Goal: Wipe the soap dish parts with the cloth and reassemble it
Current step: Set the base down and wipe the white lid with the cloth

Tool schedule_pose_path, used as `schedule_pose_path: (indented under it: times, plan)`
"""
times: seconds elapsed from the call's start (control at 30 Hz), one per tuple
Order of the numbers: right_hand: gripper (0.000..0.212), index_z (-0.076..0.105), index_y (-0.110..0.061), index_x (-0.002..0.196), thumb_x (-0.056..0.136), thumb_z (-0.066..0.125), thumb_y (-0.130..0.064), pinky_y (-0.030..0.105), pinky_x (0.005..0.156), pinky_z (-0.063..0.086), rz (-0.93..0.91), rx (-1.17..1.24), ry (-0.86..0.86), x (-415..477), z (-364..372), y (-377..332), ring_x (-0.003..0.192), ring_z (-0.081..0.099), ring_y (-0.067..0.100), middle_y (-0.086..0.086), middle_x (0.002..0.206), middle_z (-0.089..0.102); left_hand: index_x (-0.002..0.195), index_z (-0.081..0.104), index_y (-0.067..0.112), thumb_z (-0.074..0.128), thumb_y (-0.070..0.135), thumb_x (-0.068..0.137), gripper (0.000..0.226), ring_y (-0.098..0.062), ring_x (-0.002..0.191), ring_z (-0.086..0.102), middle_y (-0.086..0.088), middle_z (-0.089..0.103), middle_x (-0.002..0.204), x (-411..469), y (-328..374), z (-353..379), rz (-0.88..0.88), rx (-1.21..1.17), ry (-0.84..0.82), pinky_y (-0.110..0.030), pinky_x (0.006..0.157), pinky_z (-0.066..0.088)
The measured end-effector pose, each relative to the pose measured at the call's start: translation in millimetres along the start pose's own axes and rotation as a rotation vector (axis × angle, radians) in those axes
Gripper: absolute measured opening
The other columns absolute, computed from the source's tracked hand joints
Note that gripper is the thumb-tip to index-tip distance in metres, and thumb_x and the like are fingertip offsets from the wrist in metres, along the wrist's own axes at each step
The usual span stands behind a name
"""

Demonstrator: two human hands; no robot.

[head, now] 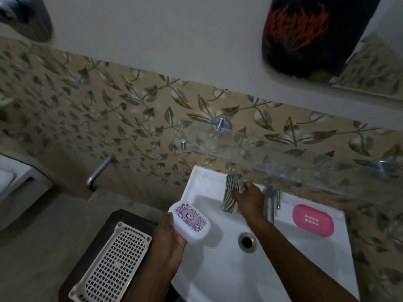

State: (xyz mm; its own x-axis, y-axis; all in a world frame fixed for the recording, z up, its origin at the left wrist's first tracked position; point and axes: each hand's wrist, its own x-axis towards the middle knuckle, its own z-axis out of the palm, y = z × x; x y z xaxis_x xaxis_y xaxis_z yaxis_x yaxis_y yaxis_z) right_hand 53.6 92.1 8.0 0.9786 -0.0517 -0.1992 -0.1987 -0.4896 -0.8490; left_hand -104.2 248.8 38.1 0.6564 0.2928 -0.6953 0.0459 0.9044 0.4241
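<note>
The white soap dish shell, with a pink and purple ornamental print on its upper face, is being held over the left edge of the sink. It is being gripped by the left hand, whose fingers are curled beneath it while the thumb is being pressed against its near end. The shell is being kept tilted, its printed face turned up toward the camera.

The pink slotted insert is lying flat on the right shoulder of the sink, well apart from the shell. Across the basin, a striped grey-and-white cloth is being clutched by the right hand at the back rim, with the fingers closed round its upper part and its lower end hanging down into the bowl. The chrome tap is standing just beside that hand, and the drain is showing in the bottom of the bowl.

A glass shelf is being carried on metal brackets above the sink, against leaf-patterned wall tiles. To the left, a cream lattice basket is resting on a dark stool. A dark shirt with a red print is being reflected in the mirror at the upper right.
</note>
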Motion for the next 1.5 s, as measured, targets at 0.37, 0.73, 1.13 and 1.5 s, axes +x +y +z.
schedule_pose_path:
  times: [0.37, 0.73, 1.13, 1.5]
  plan:
    - [0.040, 0.072, -0.010, 0.097, 0.059, 0.079, 0.000, 0.037, 0.065, 0.056, -0.778, -0.939, 0.034, 56, 50, 33, 0.081, 0.067, 0.032, 0.010, 0.097, 0.070, 0.127, 0.056, -0.001, 0.041, 0.022, 0.101, 0.038, -0.031, 0.093, 0.073, -0.024, 0.069, 0.115, 22, -13, -13, -0.014, -0.049, -0.053, -0.042, 0.066, 0.061]
    - [0.028, 0.072, -0.015, 0.099, 0.076, 0.073, -0.032, 0.034, 0.075, 0.053, -0.839, -0.786, -0.031, 46, 44, 44, 0.085, 0.069, 0.027, 0.004, 0.098, 0.072, 0.115, 0.060, 0.002, 0.037, 0.019, 0.102, 0.031, -0.026, 0.077, 0.075, -0.018, 0.076, 0.091, 20, -8, 20, -0.016, -0.011, -0.075, -0.037, 0.059, 0.061]
    - [0.076, 0.051, -0.026, 0.134, 0.071, 0.069, -0.065, 0.027, 0.092, 0.049, -0.184, -0.051, -0.303, -87, -44, 21, 0.110, 0.055, 0.003, -0.011, 0.127, 0.054, 0.129, 0.056, -0.003, 0.051, 0.023, 0.097, 0.042, -0.035, 0.104, 0.069, -0.027, 0.064, 0.123, -3, -46, 52, -0.069, 0.243, -0.187, -0.041, 0.074, 0.060]
    - [0.070, 0.057, -0.033, 0.121, 0.058, 0.071, -0.062, 0.030, 0.084, 0.053, 0.044, 0.075, -0.031, -132, -139, 83, 0.102, 0.059, 0.006, -0.013, 0.113, 0.061, 0.118, 0.057, 0.000, 0.051, 0.027, 0.099, 0.034, -0.031, 0.095, 0.071, -0.021, 0.070, 0.114, -41, -140, 90, -0.140, 0.757, -0.432, -0.039, 0.077, 0.059]
